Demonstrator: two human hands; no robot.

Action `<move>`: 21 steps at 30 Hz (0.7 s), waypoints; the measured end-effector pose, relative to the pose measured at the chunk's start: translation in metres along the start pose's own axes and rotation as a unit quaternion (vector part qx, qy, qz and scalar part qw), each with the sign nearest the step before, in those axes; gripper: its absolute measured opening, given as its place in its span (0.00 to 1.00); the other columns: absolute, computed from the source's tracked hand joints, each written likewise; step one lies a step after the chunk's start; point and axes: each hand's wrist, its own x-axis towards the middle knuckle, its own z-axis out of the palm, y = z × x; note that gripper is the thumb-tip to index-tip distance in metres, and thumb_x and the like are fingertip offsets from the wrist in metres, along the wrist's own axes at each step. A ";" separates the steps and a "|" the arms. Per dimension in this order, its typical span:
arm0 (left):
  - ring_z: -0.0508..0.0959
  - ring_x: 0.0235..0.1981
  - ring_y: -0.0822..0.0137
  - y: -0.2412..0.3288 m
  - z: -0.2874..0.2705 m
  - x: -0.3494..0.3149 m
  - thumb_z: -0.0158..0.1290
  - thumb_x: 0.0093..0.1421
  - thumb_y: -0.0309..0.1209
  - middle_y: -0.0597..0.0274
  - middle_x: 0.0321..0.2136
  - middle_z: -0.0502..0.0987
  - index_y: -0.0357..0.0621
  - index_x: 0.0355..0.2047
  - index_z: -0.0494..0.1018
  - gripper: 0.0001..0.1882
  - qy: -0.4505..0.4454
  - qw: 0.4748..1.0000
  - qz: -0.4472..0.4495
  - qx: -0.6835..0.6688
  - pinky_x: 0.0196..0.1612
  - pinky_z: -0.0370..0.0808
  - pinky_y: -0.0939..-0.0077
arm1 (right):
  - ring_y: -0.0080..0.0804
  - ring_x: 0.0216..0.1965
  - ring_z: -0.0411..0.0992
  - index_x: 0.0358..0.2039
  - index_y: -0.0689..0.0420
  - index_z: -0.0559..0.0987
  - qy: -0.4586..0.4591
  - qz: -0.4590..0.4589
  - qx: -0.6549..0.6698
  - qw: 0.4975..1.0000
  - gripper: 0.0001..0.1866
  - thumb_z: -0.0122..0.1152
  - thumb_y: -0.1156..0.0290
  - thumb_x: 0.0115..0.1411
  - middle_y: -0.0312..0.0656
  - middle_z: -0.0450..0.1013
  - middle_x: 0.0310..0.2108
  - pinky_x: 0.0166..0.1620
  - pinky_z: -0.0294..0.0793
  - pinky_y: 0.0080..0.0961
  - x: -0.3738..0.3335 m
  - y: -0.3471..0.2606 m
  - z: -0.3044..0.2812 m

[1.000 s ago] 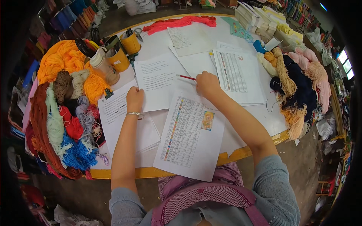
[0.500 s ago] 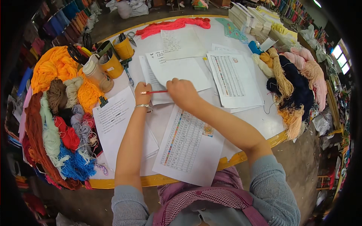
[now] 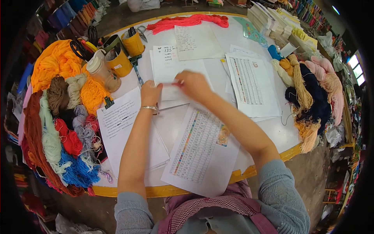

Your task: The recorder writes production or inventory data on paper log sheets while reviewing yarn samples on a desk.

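Observation:
My left hand is closed, with one end of a slim red pen between thumb and fingers. At the pen's other end my right hand is closed too, its fingertips smeared by motion. Both hands are over a white sheet with handwriting along its top, which lies partly under another handwritten sheet. Nearer me, a printed colour chart with a small picture overhangs the table's front edge. Left of it, beneath my left forearm, a handwritten stack carries a dark clip.
Yarn skeins in many colours crowd the table's left side; more skeins lie at right. Yellow cups with tools and a plastic jar stand at back left. Another chart stack lies right, red yarn at the back.
My right hand has moved slightly right and now blurs. The upper sheet that was lifted and curled by my hands lies flatter, showing more handwriting. The whole view has shifted a little.

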 end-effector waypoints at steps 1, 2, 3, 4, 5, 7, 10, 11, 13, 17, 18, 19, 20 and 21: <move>0.76 0.25 0.62 -0.002 -0.003 0.002 0.59 0.49 0.37 0.50 0.23 0.78 0.30 0.28 0.76 0.17 -0.005 0.999 -0.031 -0.032 0.33 0.74 0.68 | 0.47 0.33 0.75 0.34 0.53 0.81 0.027 0.020 -0.031 0.999 0.07 0.65 0.70 0.52 0.44 0.77 0.33 0.35 0.76 0.38 0.010 0.017 -0.007; 0.76 0.25 0.63 -0.001 -0.002 0.005 0.58 0.49 0.36 0.52 0.22 0.78 0.30 0.29 0.76 0.17 -0.012 0.996 -0.060 -0.066 0.33 0.74 0.68 | 0.46 0.36 0.75 0.31 0.55 0.80 0.023 0.031 -0.099 0.994 0.05 0.61 0.72 0.52 0.44 0.77 0.32 0.35 0.77 0.38 0.019 0.037 -0.012; 0.77 0.27 0.63 0.006 0.000 0.007 0.57 0.50 0.34 0.53 0.24 0.79 0.29 0.30 0.76 0.16 -0.017 0.997 -0.066 -0.046 0.34 0.74 0.69 | 0.45 0.39 0.75 0.28 0.57 0.79 0.019 0.043 -0.166 0.985 0.03 0.58 0.74 0.52 0.43 0.77 0.31 0.35 0.78 0.38 0.026 0.060 -0.015; 0.77 0.27 0.63 0.006 0.002 0.008 0.57 0.50 0.34 0.53 0.24 0.79 0.29 0.30 0.76 0.16 -0.018 0.997 -0.066 -0.046 0.34 0.74 0.69 | 0.44 0.41 0.75 0.27 0.57 0.79 0.010 0.037 -0.213 0.976 0.03 0.58 0.74 0.51 0.43 0.78 0.31 0.35 0.79 0.37 0.032 0.078 -0.016; 0.77 0.27 0.63 0.006 0.002 0.009 0.57 0.51 0.33 0.52 0.25 0.79 0.29 0.31 0.76 0.15 -0.007 0.997 -0.059 -0.051 0.35 0.74 0.69 | 0.43 0.42 0.74 0.27 0.57 0.80 0.000 0.029 -0.259 0.966 0.04 0.58 0.75 0.51 0.44 0.78 0.30 0.36 0.79 0.36 0.037 0.092 -0.018; 0.77 0.28 0.63 0.005 0.001 0.010 0.56 0.51 0.33 0.52 0.26 0.79 0.29 0.31 0.76 0.15 0.004 0.997 -0.054 -0.055 0.36 0.73 0.69 | 0.42 0.44 0.74 0.26 0.56 0.81 -0.030 0.034 -0.308 0.950 0.04 0.58 0.75 0.51 0.44 0.79 0.30 0.36 0.80 0.35 0.048 0.110 -0.021; 0.78 0.30 0.61 0.000 -0.001 0.008 0.56 0.53 0.32 0.52 0.27 0.79 0.29 0.36 0.76 0.16 -0.004 0.998 -0.057 -0.040 0.38 0.74 0.69 | 0.40 0.45 0.74 0.25 0.56 0.83 -0.085 0.041 -0.368 0.925 0.05 0.58 0.75 0.50 0.45 0.80 0.28 0.37 0.80 0.33 0.060 0.118 -0.020; 0.79 0.30 0.60 -0.005 -0.002 0.007 0.56 0.53 0.31 0.51 0.29 0.79 0.31 0.41 0.74 0.17 0.030 0.997 -0.035 -0.064 0.39 0.74 0.69 | 0.41 0.43 0.76 0.24 0.56 0.83 -0.100 0.031 -0.363 0.926 0.05 0.58 0.75 0.50 0.44 0.80 0.28 0.37 0.80 0.34 0.064 0.116 -0.018; 0.79 0.30 0.59 -0.001 0.000 0.001 0.56 0.54 0.30 0.50 0.30 0.80 0.34 0.46 0.73 0.20 0.057 0.994 -0.012 -0.088 0.40 0.74 0.68 | 0.42 0.41 0.77 0.24 0.56 0.82 -0.116 0.025 -0.360 0.925 0.05 0.58 0.76 0.50 0.44 0.80 0.28 0.37 0.80 0.35 0.065 0.122 -0.015; 0.79 0.31 0.57 0.030 -0.003 -0.009 0.55 0.54 0.29 0.48 0.33 0.79 0.42 0.55 0.68 0.26 0.008 1.000 -0.014 -0.002 0.41 0.74 0.66 | 0.48 0.33 0.78 0.30 0.58 0.80 -0.028 0.063 -0.299 0.952 0.04 0.59 0.74 0.53 0.47 0.79 0.28 0.37 0.78 0.40 0.064 0.141 -0.029; 0.78 0.31 0.56 0.030 -0.006 -0.010 0.55 0.54 0.29 0.48 0.34 0.79 0.45 0.56 0.68 0.26 0.008 1.000 -0.004 0.013 0.41 0.74 0.66 | 0.50 0.32 0.78 0.32 0.58 0.78 0.054 0.105 -0.244 0.963 0.06 0.60 0.72 0.54 0.48 0.79 0.28 0.37 0.78 0.41 0.069 0.135 -0.037; 0.78 0.31 0.56 0.026 -0.008 -0.010 0.55 0.54 0.29 0.48 0.34 0.79 0.45 0.56 0.68 0.26 0.012 1.000 -0.006 0.015 0.41 0.74 0.66 | 0.52 0.31 0.77 0.34 0.58 0.76 0.087 0.115 -0.195 0.970 0.08 0.61 0.71 0.54 0.51 0.78 0.27 0.36 0.77 0.44 0.071 0.126 -0.047; 0.79 0.32 0.56 0.023 -0.006 -0.008 0.55 0.55 0.30 0.48 0.32 0.79 0.44 0.55 0.67 0.26 0.025 0.999 0.012 0.028 0.41 0.74 0.65 | 0.52 0.31 0.77 0.34 0.58 0.76 0.087 0.114 -0.193 0.971 0.08 0.61 0.71 0.54 0.51 0.78 0.27 0.36 0.77 0.44 0.071 0.123 -0.055; 0.79 0.32 0.55 0.019 -0.005 -0.007 0.56 0.55 0.30 0.48 0.31 0.78 0.43 0.55 0.67 0.26 0.038 0.998 0.030 0.041 0.41 0.74 0.64 | 0.50 0.31 0.78 0.34 0.58 0.76 0.146 0.129 -0.123 0.973 0.08 0.62 0.71 0.54 0.50 0.78 0.27 0.36 0.77 0.42 0.070 0.119 -0.062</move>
